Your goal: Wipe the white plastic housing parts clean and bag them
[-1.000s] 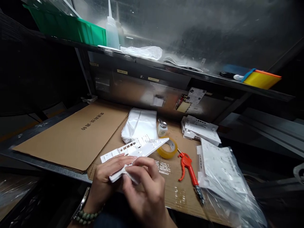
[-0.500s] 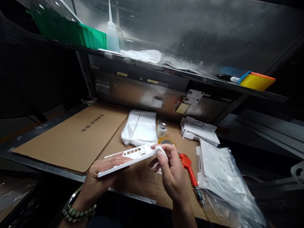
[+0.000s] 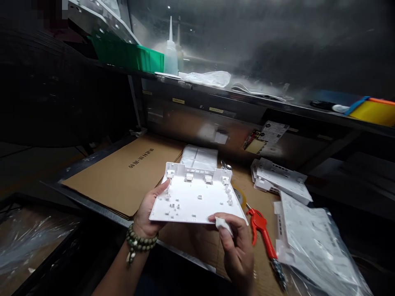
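Observation:
A white plastic housing (image 3: 197,195) is held up over the bench, its inner face with small posts and clips turned toward me. My left hand (image 3: 151,207) grips its left edge, thumb on top and the fingers hidden beneath. At the lower right edge, my right hand (image 3: 236,242) pinches a crumpled white wipe (image 3: 224,225) between thumb and fingers. One of its fingertips touches the housing's near edge. Right of this hand lies a red air blow gun (image 3: 261,226). A roll of yellow tape (image 3: 240,198) is partly covered by the housing.
Flat cardboard (image 3: 114,176) lies on the left. Behind the housing are a stack of white bags (image 3: 200,156) and a pump bottle's metal top (image 3: 226,165). More white housings (image 3: 282,176) and a bagged one (image 3: 311,234) lie right. A shelf holds a green bin (image 3: 129,55) and squeeze bottle (image 3: 170,55).
The housing has turned from nearly edge-on to show its broad inner face. My right hand, still with the wipe, has shifted from its far right end to the near edge. The view has swung left.

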### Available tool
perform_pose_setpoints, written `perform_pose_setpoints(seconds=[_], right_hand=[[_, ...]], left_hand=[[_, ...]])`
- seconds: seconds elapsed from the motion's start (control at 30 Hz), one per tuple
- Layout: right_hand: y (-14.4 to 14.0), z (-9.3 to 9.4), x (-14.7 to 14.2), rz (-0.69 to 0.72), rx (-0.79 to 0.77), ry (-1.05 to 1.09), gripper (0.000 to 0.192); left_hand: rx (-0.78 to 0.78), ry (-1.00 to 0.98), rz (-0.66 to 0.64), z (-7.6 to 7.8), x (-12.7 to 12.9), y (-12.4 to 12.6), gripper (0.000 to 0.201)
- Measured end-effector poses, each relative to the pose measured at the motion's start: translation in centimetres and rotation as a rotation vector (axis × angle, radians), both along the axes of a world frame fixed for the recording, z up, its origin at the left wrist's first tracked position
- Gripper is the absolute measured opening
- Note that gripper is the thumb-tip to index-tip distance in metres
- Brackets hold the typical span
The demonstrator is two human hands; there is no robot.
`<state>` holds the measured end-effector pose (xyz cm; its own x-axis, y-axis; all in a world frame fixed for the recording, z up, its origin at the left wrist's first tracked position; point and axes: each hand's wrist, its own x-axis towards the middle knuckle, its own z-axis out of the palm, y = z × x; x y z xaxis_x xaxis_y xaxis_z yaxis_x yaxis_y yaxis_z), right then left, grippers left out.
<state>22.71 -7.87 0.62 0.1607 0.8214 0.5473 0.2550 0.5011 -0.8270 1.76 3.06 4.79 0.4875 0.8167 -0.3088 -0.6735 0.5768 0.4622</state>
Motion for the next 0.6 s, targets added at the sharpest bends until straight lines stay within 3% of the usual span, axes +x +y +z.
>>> perform_pose_setpoints(seconds=[0.1,0.27,0.4,0.6], right_hand=[[-0.3,1.9,-0.8,-0.021,-0.093,-0.108,0.017],[0.3,4.1,-5.7,-0.037,0.034,-0.256,0.014],[0.9,3.6,-7.9,-0.022,0.122,-0.343,0.008],[1.3,2.3,-7.4,-0.083,0.161,-0.464,0.009]], left_hand=[[-0.014,-0.017,0.059,0.7,0.7,-0.6,0.063],[-0.027,-0.086,0.185,2.7,2.8,-2.2,0.057],[0.07,-0.004,0.313,2.3,3.0,-2.4,0.064],[0.111,-0.009,0.381,0.7,2.8,-2.4,0.076]])
